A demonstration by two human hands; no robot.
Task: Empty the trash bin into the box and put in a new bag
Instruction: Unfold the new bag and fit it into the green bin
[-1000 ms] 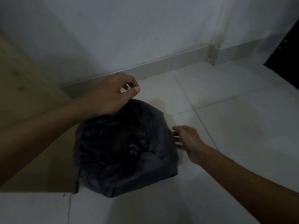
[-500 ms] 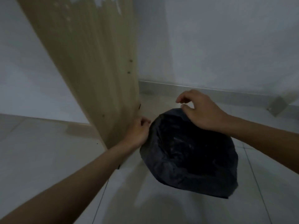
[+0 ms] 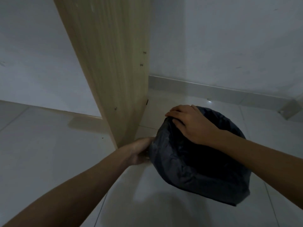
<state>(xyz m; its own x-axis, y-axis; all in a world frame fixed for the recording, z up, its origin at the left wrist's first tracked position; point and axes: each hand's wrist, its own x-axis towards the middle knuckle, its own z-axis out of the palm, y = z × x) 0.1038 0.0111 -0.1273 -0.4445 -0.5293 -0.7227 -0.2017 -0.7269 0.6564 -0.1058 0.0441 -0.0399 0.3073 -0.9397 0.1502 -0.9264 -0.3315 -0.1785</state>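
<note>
1. The trash bin stands on the tiled floor, just beside the foot of a pale wooden panel and near the grey skirting at the base of the white wall.
2. A black bag lines it — the plastic is folded out over the rim, crumpled, and hides the bin's own wall.
3. The right hand lies on the far edge of the rim, its grip curled over the bag's folded edge there.
4. The left hand is at the bin's left side, between bin and panel, touching the bag — its fingers are hidden behind the plastic, so I cannot tell whether that grip is clamped or loose.
5. The inside of the bin is too dark to make out.
</note>
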